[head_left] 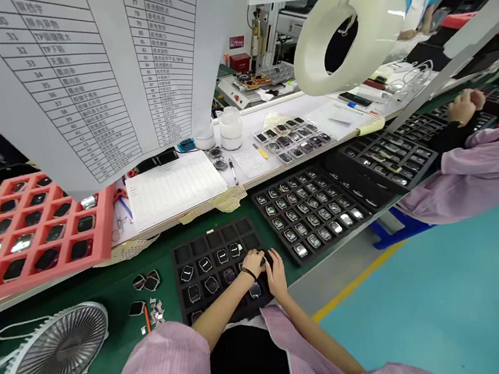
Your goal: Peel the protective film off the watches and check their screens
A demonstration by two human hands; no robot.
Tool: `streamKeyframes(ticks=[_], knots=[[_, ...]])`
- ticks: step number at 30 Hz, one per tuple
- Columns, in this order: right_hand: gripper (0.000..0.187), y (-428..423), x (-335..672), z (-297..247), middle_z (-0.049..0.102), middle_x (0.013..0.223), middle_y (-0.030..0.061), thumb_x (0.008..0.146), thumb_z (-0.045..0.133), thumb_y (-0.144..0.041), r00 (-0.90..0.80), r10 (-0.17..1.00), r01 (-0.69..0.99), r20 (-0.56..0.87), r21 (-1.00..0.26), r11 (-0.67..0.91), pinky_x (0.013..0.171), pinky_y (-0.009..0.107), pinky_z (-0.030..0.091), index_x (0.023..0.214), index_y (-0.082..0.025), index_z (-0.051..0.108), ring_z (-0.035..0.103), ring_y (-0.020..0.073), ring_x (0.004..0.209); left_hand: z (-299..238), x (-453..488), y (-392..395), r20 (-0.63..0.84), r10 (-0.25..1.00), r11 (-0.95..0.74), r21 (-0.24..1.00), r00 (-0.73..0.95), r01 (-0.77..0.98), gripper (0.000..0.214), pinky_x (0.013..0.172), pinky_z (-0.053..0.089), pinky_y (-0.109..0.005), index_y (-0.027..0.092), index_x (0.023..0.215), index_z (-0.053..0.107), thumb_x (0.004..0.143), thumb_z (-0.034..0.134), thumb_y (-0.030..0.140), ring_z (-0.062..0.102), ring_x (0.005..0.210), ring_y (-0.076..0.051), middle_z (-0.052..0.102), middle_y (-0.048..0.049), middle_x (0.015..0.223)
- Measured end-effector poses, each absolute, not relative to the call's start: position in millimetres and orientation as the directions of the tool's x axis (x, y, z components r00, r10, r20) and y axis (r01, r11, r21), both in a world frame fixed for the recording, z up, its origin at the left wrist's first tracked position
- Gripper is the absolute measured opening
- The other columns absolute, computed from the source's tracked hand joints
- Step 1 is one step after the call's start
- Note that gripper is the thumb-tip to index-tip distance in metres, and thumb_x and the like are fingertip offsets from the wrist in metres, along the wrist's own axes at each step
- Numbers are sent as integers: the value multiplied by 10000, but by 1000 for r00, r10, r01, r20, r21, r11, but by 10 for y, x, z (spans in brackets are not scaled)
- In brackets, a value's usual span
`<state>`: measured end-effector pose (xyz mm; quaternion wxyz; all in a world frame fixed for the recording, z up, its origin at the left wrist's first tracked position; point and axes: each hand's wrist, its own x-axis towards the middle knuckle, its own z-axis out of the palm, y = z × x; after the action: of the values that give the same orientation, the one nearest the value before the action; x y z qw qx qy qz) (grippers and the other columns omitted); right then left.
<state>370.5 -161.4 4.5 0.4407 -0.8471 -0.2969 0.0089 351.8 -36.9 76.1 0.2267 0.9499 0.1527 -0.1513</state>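
A green tabletop (110,280) runs along a factory line, with printed lists hanging overhead, a red tray (105,214) on the left and a small fan (56,353) at the near edge. Straight ahead lies a black tray (214,238) of watch cases. At its right side the left hand (252,264) curls closed round one watch case (263,261). The right hand (277,273) lies against it, fingers together, and I cannot tell whether it grips.
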Motion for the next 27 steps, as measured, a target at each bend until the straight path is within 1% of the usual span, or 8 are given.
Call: streamKeyframes(ticks=[2,5,7,9,12,18,24,27], knots=[[452,-1616,3700,55,410,1398,170,975,288,-365,823,511,496,249,-752,-434,1032,526,357,1381,-181,368,380,276,1302,803,3409,-299,-333,233,-838,408,914,362,319,938,469,-398,174,1161,577,860,609,276,558,1091,-222,596,-82,1172],[452,-1612,3695,79,421,1385,167,975,285,-368,821,514,498,249,-753,-431,1025,522,363,1378,-184,372,393,275,1290,836,3194,-189,-321,265,-828,407,909,385,353,973,442,-346,199,1166,582,816,633,206,545,1106,-218,602,-80,1158],[448,-1608,3693,97,435,1371,164,974,288,-369,818,519,499,247,-753,-428,1025,516,362,1369,-183,383,401,272,1281,828,3069,-138,-345,270,-830,389,899,398,319,958,447,-362,184,1125,602,808,640,195,550,1092,-227,610,-88,1132],[442,-1604,3693,110,447,1358,162,973,293,-370,815,525,500,245,-753,-426,1026,512,361,1360,-181,394,409,269,1273,800,2998,-116,-381,259,-838,368,888,402,275,930,463,-402,160,1096,607,832,633,233,557,1079,-233,609,-91,1129],[436,-1597,3694,120,461,1335,166,974,291,-366,817,526,497,238,-753,-431,1017,503,371,1347,-172,406,424,266,1252,753,3011,-130,-427,244,-853,332,871,402,291,885,493,-439,150,1134,579,890,579,309,579,1048,-224,588,-87,1175],[425,-1586,3696,114,477,1286,170,977,275,-365,818,523,493,238,-758,-427,997,502,386,1317,-163,432,449,267,1211,725,3154,-176,-454,285,-861,266,844,434,332,856,516,-432,155,1190,547,902,564,318,594,1022,-219,576,-92,1197],[435,-1586,3697,95,476,1264,169,977,262,-388,819,516,495,253,-766,-410,985,516,392,1305,-166,439,456,276,1196,818,3051,-119,-413,291,-845,312,863,434,333,852,514,-432,153,1183,550,903,560,332,598,1009,-216,584,-89,1177],[432,-1592,3697,90,471,1265,172,978,263,-380,821,514,491,249,-768,-411,986,506,394,1307,-160,434,452,273,1197,902,2891,-25,-374,325,-827,333,868,453,347,905,478,-409,159,1184,548,872,594,303,579,1047,-221,606,-86,1151]])
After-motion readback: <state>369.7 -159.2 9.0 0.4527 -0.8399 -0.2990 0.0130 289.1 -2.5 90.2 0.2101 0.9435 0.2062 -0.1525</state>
